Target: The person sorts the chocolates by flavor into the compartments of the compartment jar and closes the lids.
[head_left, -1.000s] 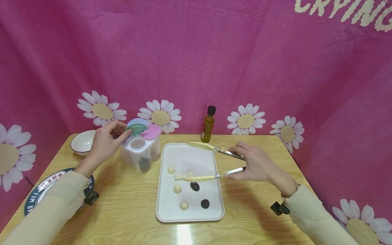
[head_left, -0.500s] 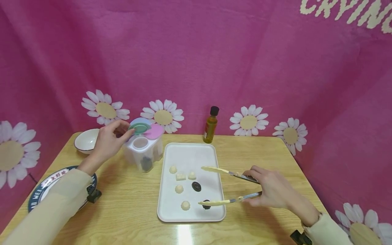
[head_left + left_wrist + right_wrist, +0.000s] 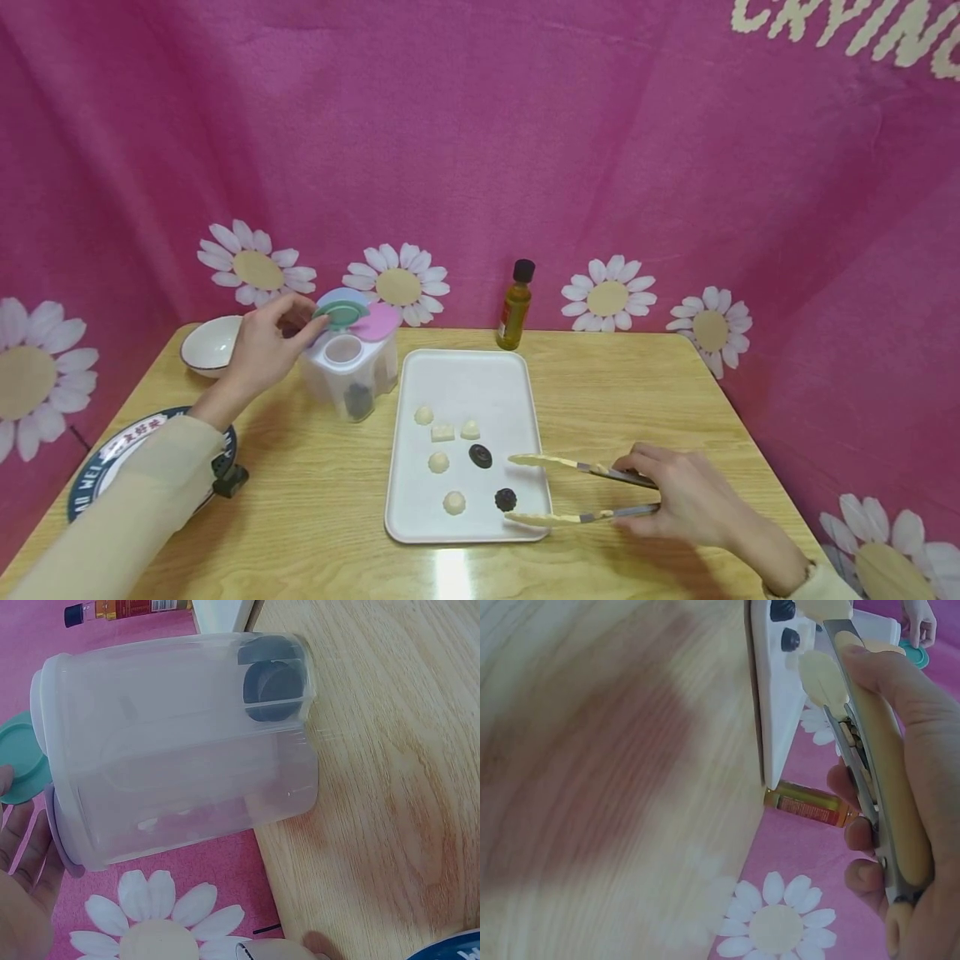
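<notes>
1. Here's my left grip (image 3: 262,342), pinching the green lid (image 3: 347,314) above the container (image 3: 358,379); should that pinch slip, the lid could drop over the round hole (image 3: 343,350).
2. My right grip (image 3: 678,500) is curled round the tongs (image 3: 543,461), their arms spread.
3. And there's the dark fluted piece (image 3: 506,500) on the white tray (image 3: 465,375), seemingly between the arms, nearer the lower one; contact, I can't tell.
4. Risky: only the tips line up, so a shallow squeeze could squirt it away.
5. Reach further left, and the upper arm could knock the dark oval piece (image 3: 481,456).

L hand (image 3: 268,343) pinches grn lid (image 3: 346,315); R hand (image 3: 686,497) grips tongs (image 3: 552,460).
</notes>
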Demonstrator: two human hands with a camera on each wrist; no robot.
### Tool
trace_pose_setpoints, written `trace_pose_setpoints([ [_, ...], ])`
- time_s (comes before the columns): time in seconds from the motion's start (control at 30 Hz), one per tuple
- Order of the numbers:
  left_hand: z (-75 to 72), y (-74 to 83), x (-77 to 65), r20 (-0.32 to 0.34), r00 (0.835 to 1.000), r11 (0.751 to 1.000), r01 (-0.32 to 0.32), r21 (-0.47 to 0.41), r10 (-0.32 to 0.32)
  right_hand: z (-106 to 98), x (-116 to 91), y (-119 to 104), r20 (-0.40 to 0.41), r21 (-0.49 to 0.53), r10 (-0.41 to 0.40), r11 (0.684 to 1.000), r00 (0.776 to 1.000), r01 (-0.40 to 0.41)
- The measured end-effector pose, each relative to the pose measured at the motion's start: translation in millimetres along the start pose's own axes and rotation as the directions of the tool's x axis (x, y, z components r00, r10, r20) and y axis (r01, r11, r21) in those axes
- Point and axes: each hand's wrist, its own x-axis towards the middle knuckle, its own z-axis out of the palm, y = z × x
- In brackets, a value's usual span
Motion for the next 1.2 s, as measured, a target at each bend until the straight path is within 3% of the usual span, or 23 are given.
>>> trace_pose_setpoints([
  [0.43,1.7,-2.9,0.1,0.003,1.0,1.0,-0.007,0.001,0.007,8.8,0.3,-2.1,0.07,0.043,0.001,0.999,0.998,-0.004],
  [0.9,0.9,-2.6,0.4,0.016,1.0,1.0,-0.005,0.008,0.005,8.1,2.1,-2.9,0.079,0.088,0.003,0.996,0.997,-0.01],
  [1.2,-1.0,-1.3,-0.4,0.021,1.0,1.0,0.007,0.003,-0.007,-7.3,37.0,-0.4,0.066,0.091,0.006,0.996,0.998,-0.012],
])
